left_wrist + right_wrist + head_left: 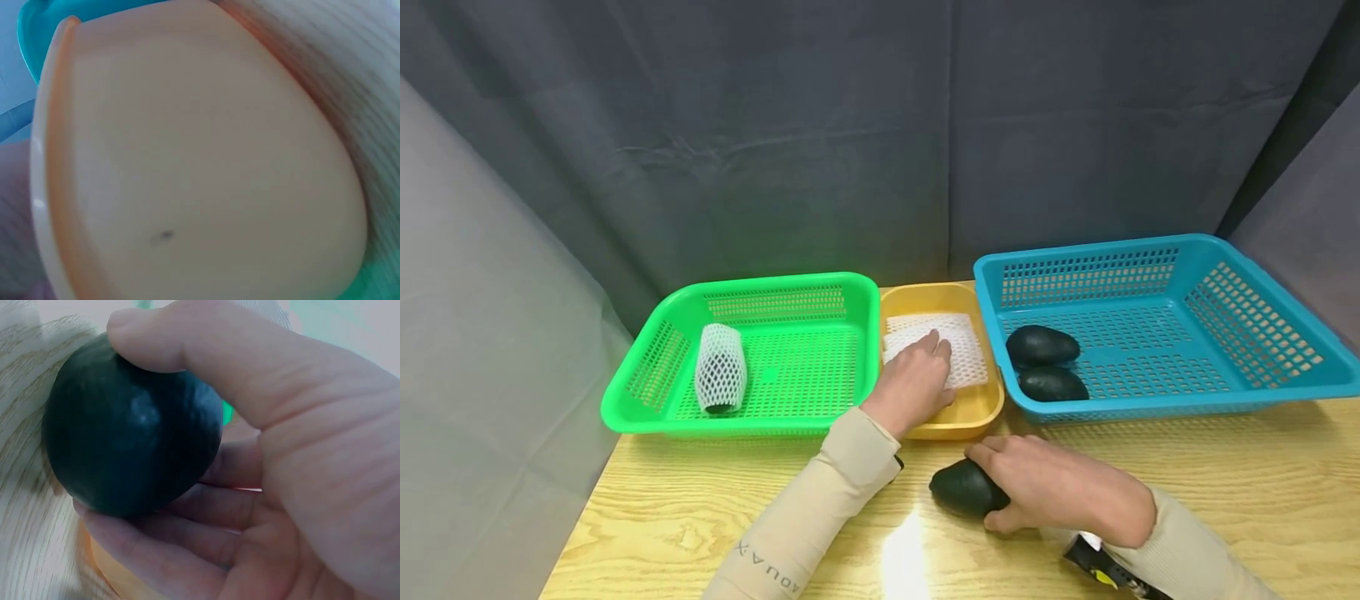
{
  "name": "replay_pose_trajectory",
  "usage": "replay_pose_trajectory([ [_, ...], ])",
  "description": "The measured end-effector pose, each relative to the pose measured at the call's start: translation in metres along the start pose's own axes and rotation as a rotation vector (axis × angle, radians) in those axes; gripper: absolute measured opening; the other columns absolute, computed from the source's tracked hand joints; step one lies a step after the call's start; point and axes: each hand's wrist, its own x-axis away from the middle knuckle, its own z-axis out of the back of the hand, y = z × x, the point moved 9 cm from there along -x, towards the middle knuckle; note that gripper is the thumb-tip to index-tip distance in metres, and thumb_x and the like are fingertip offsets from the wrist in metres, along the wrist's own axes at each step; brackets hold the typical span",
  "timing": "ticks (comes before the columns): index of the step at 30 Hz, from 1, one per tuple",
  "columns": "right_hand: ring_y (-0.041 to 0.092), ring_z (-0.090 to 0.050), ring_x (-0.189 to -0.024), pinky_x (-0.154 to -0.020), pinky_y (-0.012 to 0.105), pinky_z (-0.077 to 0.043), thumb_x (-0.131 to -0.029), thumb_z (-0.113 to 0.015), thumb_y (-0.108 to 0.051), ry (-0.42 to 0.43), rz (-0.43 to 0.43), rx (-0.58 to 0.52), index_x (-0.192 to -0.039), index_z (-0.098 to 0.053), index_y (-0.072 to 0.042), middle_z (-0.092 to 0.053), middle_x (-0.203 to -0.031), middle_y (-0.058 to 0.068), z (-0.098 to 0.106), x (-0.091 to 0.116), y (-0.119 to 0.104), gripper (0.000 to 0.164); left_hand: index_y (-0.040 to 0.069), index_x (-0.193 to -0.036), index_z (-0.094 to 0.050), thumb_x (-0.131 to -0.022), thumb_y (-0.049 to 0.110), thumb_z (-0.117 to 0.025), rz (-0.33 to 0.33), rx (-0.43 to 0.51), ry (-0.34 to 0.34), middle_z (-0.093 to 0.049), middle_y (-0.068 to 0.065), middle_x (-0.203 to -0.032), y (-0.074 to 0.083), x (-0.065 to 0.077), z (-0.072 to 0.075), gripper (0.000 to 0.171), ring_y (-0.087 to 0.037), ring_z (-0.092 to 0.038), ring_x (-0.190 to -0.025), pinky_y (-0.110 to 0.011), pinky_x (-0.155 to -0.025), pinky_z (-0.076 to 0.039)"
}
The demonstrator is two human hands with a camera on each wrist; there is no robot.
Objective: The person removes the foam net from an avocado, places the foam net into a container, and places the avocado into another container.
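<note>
My left hand (916, 379) reached forward, palm down, fingers relaxed and spread — my right hand (1060, 492) lay low and nearer me, fingers and thumb curled.

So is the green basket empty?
No, the green basket holds one dark fruit wrapped in a white foam net sleeve, lying near its left side in the head view.

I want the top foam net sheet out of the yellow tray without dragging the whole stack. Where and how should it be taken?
Probably at the near edge of the foam net sheet, coming from above on the table side. It lies flat in the yellow tray, walls close around it, and the left hand already rests there; a fingertip pinch could lift one layer.
</note>
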Motion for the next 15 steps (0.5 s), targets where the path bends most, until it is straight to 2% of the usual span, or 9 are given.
replay_pose_trajectory([
  [5, 0.007, -0.058, -0.077, -0.063, 0.027, -0.047, -0.070, -0.082, -0.039, -0.015, -0.007, -0.020, -0.111, -0.063, -0.010, -0.068, -0.106, 0.003, -0.001, 0.000, 0.000, 0.054, 0.004, -0.121, -0.060, -0.081, 0.041, -0.076, 0.002, -0.003, -0.029, -0.061, -0.012, -0.135, 0.000, 0.001, 0.001, 0.057, -0.022, -0.060, -0.124, -0.031, -0.099, -0.054],
  [12, 0.006, -0.057, -0.074, -0.060, 0.025, -0.046, -0.069, -0.081, -0.038, -0.012, -0.007, -0.031, -0.110, -0.063, -0.010, -0.068, -0.105, 0.003, 0.000, -0.001, 0.000, 0.053, 0.004, -0.124, -0.059, -0.080, 0.041, -0.077, -0.004, -0.011, -0.026, -0.060, -0.012, -0.136, 0.001, 0.003, 0.007, 0.060, -0.021, -0.060, -0.125, -0.031, -0.100, -0.053],
  [15, 0.007, -0.059, -0.077, -0.062, 0.027, -0.048, -0.070, -0.081, -0.039, -0.023, -0.016, -0.031, -0.113, -0.063, -0.009, -0.068, -0.107, 0.004, -0.001, -0.001, 0.001, 0.056, 0.003, -0.124, -0.060, -0.080, 0.040, -0.077, -0.006, -0.018, -0.020, -0.060, -0.012, -0.136, 0.002, 0.004, 0.010, 0.060, -0.021, -0.060, -0.124, -0.030, -0.098, -0.054],
])
